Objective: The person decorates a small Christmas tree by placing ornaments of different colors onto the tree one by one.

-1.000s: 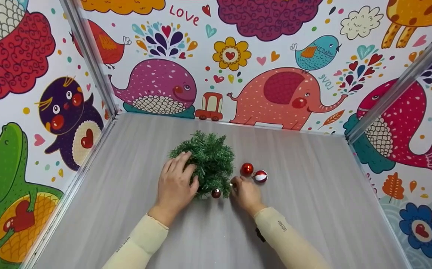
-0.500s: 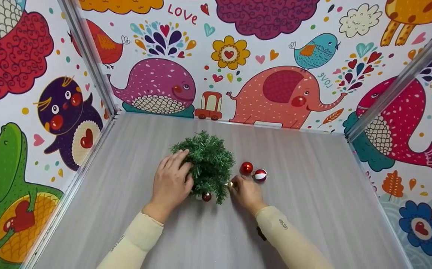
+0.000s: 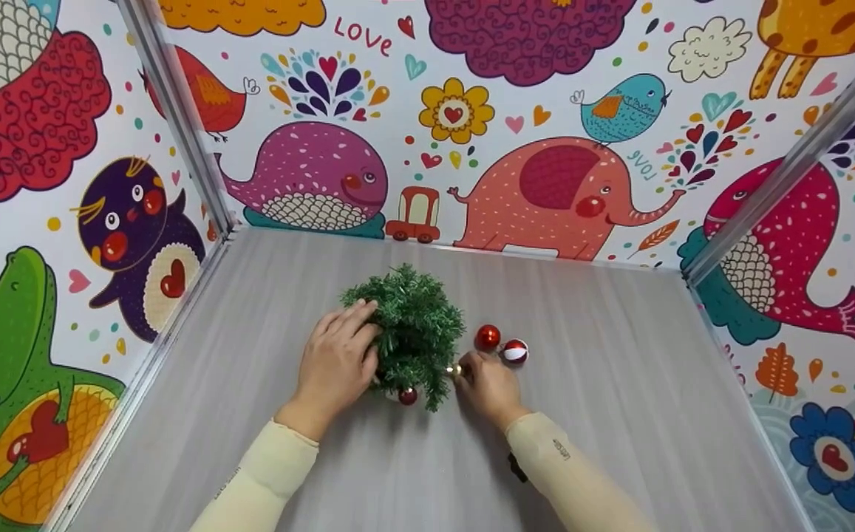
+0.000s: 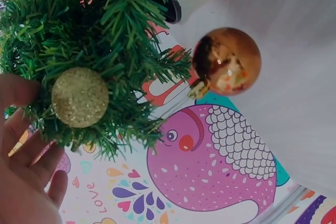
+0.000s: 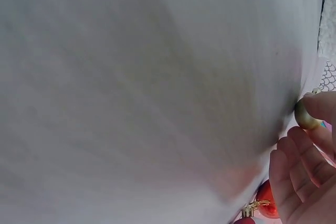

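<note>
A small green artificial Christmas tree [image 3: 423, 318] stands on the table. My left hand [image 3: 338, 362] holds its left side, fingers among the branches and thumb apart from them in the left wrist view. A dark red bauble [image 3: 407, 395] shows at the tree's near edge. In the left wrist view a glittery gold bauble [image 4: 80, 97] and a shiny copper bauble [image 4: 227, 60] hang on branches. Right of the tree, my right hand [image 3: 490, 384] pinches a small gold bauble [image 5: 304, 115] between thumb and fingertips, close to the tabletop and the lower branches.
Just beyond my right hand lie a shiny red bauble [image 3: 488, 338] and a red-and-white bauble [image 3: 515, 351]. The grey wood-grain table [image 3: 582, 318] is enclosed by cartoon-printed walls [image 3: 397, 148] with metal corner posts [image 3: 183, 125].
My left hand has shifted slightly left and the tree has turned a little, carrying its dark red bauble leftward. The gold bauble at my right fingertips has become more visible.
</note>
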Tool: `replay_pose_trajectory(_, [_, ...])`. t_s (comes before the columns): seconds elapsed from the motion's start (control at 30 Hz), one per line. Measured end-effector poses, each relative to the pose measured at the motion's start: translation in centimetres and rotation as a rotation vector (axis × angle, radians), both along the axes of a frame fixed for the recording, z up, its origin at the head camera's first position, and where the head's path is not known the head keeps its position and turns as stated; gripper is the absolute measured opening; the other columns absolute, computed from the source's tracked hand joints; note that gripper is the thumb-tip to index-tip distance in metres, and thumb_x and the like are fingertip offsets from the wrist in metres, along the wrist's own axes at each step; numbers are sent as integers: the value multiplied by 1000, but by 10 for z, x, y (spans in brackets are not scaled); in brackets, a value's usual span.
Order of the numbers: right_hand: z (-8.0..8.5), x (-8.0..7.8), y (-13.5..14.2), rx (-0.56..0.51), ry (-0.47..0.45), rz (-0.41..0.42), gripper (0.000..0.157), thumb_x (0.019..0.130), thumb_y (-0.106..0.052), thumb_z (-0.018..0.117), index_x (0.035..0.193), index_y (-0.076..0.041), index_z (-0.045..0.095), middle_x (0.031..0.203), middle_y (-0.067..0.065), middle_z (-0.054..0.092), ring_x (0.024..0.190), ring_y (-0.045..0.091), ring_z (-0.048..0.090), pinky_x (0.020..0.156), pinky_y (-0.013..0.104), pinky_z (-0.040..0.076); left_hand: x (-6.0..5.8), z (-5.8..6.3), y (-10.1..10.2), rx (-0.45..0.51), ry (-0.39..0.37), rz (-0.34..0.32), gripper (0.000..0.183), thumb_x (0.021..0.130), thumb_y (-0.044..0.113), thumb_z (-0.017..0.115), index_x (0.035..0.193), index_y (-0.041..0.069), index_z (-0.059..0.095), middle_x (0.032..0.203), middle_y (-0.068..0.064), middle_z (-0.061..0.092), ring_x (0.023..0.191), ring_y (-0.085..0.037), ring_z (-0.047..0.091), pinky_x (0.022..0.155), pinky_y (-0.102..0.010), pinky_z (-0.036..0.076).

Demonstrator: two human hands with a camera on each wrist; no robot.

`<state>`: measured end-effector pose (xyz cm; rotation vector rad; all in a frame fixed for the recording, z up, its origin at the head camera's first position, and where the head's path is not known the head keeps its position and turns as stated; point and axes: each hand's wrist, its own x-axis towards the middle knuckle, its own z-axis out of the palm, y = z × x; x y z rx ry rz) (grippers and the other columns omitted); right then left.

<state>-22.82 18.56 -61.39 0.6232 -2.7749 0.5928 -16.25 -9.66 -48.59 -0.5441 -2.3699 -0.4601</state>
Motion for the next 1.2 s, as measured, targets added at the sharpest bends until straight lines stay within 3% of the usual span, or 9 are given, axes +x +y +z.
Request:
replay_pose_trajectory(0.43, [-2, 0, 1, -7, 27, -5, 19, 84, -23, 79, 95, -13, 67, 87, -2, 64, 77, 18, 61, 62, 39, 51, -5, 0, -3, -3, -27, 2, 13, 86, 2, 66, 97, 5, 72, 138, -8, 59, 129, -27, 53, 107, -46, 38])
replay_pose_trajectory(0.7, [1, 1, 1, -14, -27, -15, 20, 85, -23, 78, 99, -14, 68, 94, 1, 67, 83, 20, 64, 68, 42, 53, -8, 4, -5, -34, -36, -7, 10, 90, 1, 62, 96, 3, 70, 139, -8, 59, 128, -27, 54, 105, -45, 39])
replay_pose_trajectory(0.93, [2, 2, 1, 2, -12, -9, 21, 86, -24, 78, 99, -13, 67, 93, 3, 67, 84, 22, 64, 67, 43, 54, -12, 3, -7, -27, -2, -11, 8, 92, -1, 61, 89, 3, 68, 139, -7, 59, 128, -26, 54, 105, -45, 40])
replay_pose_trajectory(1.2, [8, 6, 4, -40, -91, -36, 21, 85, -24, 77, 100, -15, 67, 93, -1, 65, 82, 16, 64, 68, 39, 53, -11, 2, -7, -16, -7, -14, 6, 90, -1, 64, 90, 4, 67, 140, -9, 57, 128, -29, 53, 105, -47, 40])
